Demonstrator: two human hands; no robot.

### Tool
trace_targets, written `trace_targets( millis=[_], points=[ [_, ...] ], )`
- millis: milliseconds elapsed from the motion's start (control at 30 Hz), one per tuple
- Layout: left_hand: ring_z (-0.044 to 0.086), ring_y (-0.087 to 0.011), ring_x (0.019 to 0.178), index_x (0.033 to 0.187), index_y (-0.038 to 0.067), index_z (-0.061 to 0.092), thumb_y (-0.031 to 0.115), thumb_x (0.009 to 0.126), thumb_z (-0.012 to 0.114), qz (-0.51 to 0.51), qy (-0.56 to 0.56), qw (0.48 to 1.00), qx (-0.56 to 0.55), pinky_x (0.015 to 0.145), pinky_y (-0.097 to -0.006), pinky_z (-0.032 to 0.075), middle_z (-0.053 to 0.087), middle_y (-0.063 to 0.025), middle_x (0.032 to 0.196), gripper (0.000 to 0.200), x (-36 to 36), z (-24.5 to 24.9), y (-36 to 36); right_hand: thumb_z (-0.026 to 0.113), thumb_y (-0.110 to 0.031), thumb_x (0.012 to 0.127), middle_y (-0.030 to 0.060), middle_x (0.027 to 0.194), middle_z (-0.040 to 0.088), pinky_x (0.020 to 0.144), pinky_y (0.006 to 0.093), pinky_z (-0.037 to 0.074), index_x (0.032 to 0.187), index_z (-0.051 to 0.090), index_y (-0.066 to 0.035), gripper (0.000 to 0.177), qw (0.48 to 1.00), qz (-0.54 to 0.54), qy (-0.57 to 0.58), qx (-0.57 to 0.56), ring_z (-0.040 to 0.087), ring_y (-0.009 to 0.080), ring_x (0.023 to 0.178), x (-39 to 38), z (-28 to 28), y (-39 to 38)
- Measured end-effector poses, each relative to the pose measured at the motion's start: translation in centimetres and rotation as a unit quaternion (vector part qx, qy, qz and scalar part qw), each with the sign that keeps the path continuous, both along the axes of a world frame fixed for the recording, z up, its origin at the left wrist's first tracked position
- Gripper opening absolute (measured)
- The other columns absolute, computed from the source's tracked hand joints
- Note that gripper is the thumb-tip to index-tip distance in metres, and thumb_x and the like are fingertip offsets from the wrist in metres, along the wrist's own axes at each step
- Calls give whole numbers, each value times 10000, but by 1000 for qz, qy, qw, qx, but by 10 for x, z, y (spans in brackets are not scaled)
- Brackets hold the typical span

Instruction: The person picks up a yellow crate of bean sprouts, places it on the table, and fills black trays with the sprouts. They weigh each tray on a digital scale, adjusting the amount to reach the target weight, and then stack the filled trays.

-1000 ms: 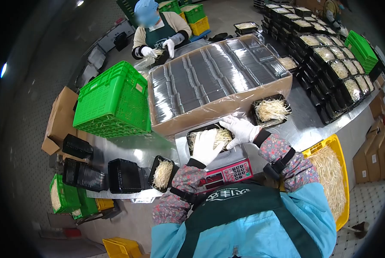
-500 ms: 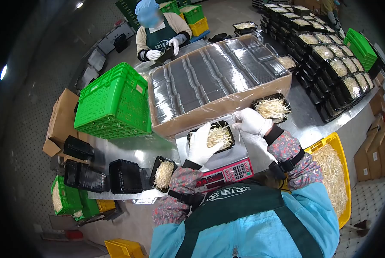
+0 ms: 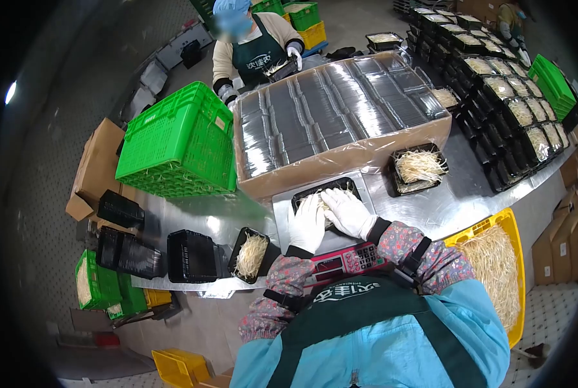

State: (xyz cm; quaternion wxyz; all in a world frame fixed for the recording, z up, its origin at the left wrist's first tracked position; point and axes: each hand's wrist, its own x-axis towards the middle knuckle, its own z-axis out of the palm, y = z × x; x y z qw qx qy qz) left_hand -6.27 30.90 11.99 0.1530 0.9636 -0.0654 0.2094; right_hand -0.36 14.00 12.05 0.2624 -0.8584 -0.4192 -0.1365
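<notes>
Steel table (image 3: 460, 200) bears the scale (image 3: 281, 218) beneath your fingers (image 3: 334, 198); uncurled left hand (image 3: 307, 226) and right hand (image 3: 349, 215) rest on loose sprouts (image 3: 319, 193), seemingly to contain them.

Before you, a black tray (image 3: 300, 196) sits open and upright on the silver plate of your scale (image 3: 338, 243), whose red panel faces you; thin, pale sprouts (image 3: 321, 204) lie tangled in it, largely hidden
</notes>
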Motion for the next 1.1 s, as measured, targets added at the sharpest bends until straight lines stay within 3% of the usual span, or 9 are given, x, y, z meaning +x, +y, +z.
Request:
trace_targets(
  millis=[200,267,333,467,600,733,867,933,1100],
  points=[
    [564,-241,1160,1270,67,568,234,936,508,-6,-9,1000,7,1011,-482,374,627,-95,1244,378,6,-11,4,500,-309,949,224,1267,556,1003,452,418,1335,473,16,505,988,66,138,-5,534,369,1164,22,-2,2],
    [567,-267,1130,1259,52,575,211,920,538,-25,-18,999,-7,993,-475,384,633,-112,1218,376,-3,12,3,500,-284,969,238,1341,519,1071,434,379,1368,454,13,499,970,116,207,61,489,394,1240,26,18,-16],
    [568,-295,1100,1247,34,582,181,903,568,-33,-26,999,-33,977,-460,395,636,-132,1195,375,-10,39,4,500,-257,983,228,1362,514,1092,415,365,1384,457,-8,474,965,127,198,120,474,365,1282,33,25,-33],
    [565,-353,1033,1226,-13,588,110,875,616,-34,-47,991,-124,944,-420,428,632,-181,1159,373,-12,52,18,489,-198,986,180,1318,579,1073,355,386,1341,527,-8,404,906,88,340,237,526,295,1250,38,70,-63],
    [570,-352,1093,1242,-8,585,139,872,642,-48,-5,989,-141,968,-432,437,626,-200,1175,403,-4,58,4,511,-204,972,198,1290,591,1059,362,396,1320,543,-4,403,922,63,313,220,535,293,1240,29,46,-48],
    [580,-330,1153,1216,15,616,113,876,638,-92,15,984,-154,1002,-392,447,628,-177,1213,355,9,14,4,559,-236,927,206,1294,562,1062,387,399,1326,518,-14,458,948,80,262,162,533,332,1219,14,41,-34],
    [591,-321,1143,1212,0,615,44,890,595,-119,52,956,-262,1006,-364,446,625,-185,1217,325,8,8,14,572,-99,934,148,1275,598,1061,323,396,1315,540,21,401,894,35,360,264,537,196,1214,29,45,-56],
    [581,-330,1150,1238,-10,593,34,891,590,-117,60,945,-300,1013,-367,437,614,-196,1226,350,4,17,13,573,-143,933,173,1252,612,1027,326,432,1278,573,12,378,882,-7,370,290,567,226,1192,36,48,-67],
    [579,-339,1121,1318,-4,530,161,847,678,-137,-7,984,-111,988,-408,442,608,-199,1208,520,9,44,-3,567,-241,953,200,1306,576,1058,366,408,1342,513,11,467,900,5,352,259,540,300,1236,19,46,-45]
  ],
)
